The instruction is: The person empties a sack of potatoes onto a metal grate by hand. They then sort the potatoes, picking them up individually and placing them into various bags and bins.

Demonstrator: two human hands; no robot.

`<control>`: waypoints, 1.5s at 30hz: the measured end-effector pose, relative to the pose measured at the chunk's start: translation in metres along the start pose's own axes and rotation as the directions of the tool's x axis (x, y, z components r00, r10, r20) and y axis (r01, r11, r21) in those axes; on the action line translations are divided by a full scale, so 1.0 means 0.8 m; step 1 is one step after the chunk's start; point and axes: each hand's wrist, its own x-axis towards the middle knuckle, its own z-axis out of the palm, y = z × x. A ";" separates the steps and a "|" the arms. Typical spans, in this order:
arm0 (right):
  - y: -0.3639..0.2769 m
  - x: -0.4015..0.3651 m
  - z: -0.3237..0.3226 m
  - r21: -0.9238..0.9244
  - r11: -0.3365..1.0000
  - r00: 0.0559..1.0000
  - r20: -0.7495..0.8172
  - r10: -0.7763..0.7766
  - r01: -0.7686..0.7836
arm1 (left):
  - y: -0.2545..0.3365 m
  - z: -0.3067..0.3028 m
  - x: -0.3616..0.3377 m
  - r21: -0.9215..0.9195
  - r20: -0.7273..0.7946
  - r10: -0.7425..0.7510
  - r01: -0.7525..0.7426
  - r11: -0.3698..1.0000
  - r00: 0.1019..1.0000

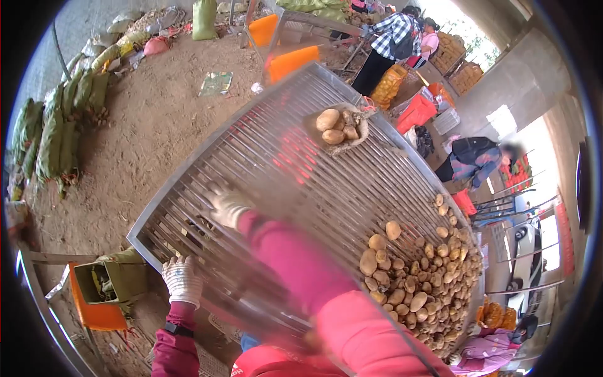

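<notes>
My left hand [182, 281], in a white knitted glove, rests at the near left rim of a slatted metal sorting table [164, 177]. Its fingers lie stretched out over the edge and hold nothing that I can see. Farther in, my right hand [227, 205], gloved too, reaches across to the left over the bars. It is smeared by motion, but the fingers look apart and no object shows in them. A heap of potatoes [418, 303] covers the right end of the table. At the far edge, an open sack [344, 149] holds several larger potatoes [328, 119].
An orange-covered frame with an open green sack [129, 281] stands at the left. Filled green sacks [59, 135] lie on the dirt floor. Orange panels [294, 64] flank the far side. Co-workers [392, 47] stand beyond the table; another person [487, 352] is at the right end.
</notes>
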 end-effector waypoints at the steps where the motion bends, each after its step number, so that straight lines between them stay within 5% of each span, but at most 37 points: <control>1: 0.007 -0.036 -0.035 0.046 0.999 0.999 0.032 0.003 -0.005 | 0.002 -0.001 -0.002 0.002 -0.004 0.007 -0.007 1.000 1.000; 3: 0.057 -0.087 -0.101 -0.022 0.996 0.994 0.067 0.091 -0.089 | 0.005 -0.001 0.000 -0.006 -0.031 0.000 -0.001 1.000 1.000; 5: 0.166 -0.098 -0.120 -0.440 0.882 0.983 -0.145 0.115 -0.168 | 0.002 0.005 -0.001 -0.013 -0.054 -0.010 0.009 1.000 0.999; 6: 0.260 -0.084 -0.125 -0.413 0.864 0.943 -0.278 0.181 -0.287 | 0.003 0.005 0.000 -0.004 -0.042 -0.022 0.022 1.000 0.999; 9: 0.363 -0.172 -0.236 -0.618 0.472 0.772 -0.428 0.470 -0.629 | 0.010 0.005 0.003 0.017 -0.022 -0.010 0.011 1.000 1.000; 10: 0.396 -0.183 -0.268 -0.338 0.488 0.588 -0.338 0.735 -0.805 | 0.012 0.005 0.004 0.042 -0.023 -0.005 0.006 0.999 1.000; 12: 0.428 -0.199 -0.306 -0.220 0.424 0.478 -0.406 0.779 -0.878 | 0.012 0.006 0.004 0.043 -0.003 -0.018 0.018 0.999 1.000; 17: 0.492 -0.176 -0.329 -0.108 0.564 0.554 -0.405 0.727 -0.819 | 0.014 0.004 0.004 0.088 0.070 -0.030 0.024 0.996 0.997; 20: 0.527 -0.142 -0.331 -0.314 0.528 0.613 -0.359 0.703 -0.789 | 0.004 0.014 0.003 0.131 0.080 -0.022 0.012 0.991 0.997; 22: 0.534 -0.128 -0.332 -0.312 0.562 0.643 -0.351 0.681 -0.766 | -0.005 0.004 0.003 0.251 0.211 -0.020 -0.035 0.967 0.977; 25: 0.536 -0.121 -0.335 -0.402 0.536 0.646 -0.220 0.731 -0.743 | -0.012 0.010 0.002 0.233 0.196 -0.002 -0.045 0.971 0.981; 28: 0.550 -0.130 -0.314 -0.406 0.526 0.651 -0.285 0.704 -0.747 | 0.010 -0.007 0.010 0.237 0.245 -0.047 -0.013 0.971 0.968; 29: 0.562 -0.141 -0.301 -0.344 0.564 0.661 -0.382 0.646 -0.751 | 0.012 -0.007 0.012 0.239 0.238 -0.046 -0.013 0.971 0.970; 32: 0.561 -0.174 -0.292 -0.271 0.551 0.612 -0.278 0.740 -0.789 | 0.010 -0.005 0.010 0.245 0.225 -0.042 -0.015 0.969 0.974; 33: 0.572 -0.181 -0.273 -0.117 0.587 0.590 -0.318 0.742 -0.801 | 0.004 -0.003 0.009 0.251 0.223 -0.039 -0.019 0.968 0.974; 37: 0.606 -0.208 -0.188 0.130 0.745 0.641 -0.427 0.638 -0.655 | -0.004 0.012 0.005 0.121 0.126 -0.002 -0.014 0.993 0.992; 40: 0.561 -0.226 -0.181 0.566 0.498 0.529 -0.124 0.840 -0.657 | 0.001 0.016 0.003 0.117 0.058 -0.036 0.029 0.993 0.998; 41: 0.514 -0.240 -0.195 0.740 0.399 0.479 -0.118 0.870 -0.541 | -0.001 0.015 0.003 0.117 0.061 -0.023 0.015 0.993 0.998; 44: 0.493 -0.256 -0.176 0.856 0.332 0.415 -0.156 0.896 -0.396 | -0.001 0.004 0.001 0.125 0.083 -0.031 0.020 0.992 0.996; 45: 0.496 -0.266 -0.167 0.788 0.383 0.364 -0.218 0.906 -0.482 | -0.004 0.004 -0.003 0.132 0.074 -0.035 0.025 0.991 0.997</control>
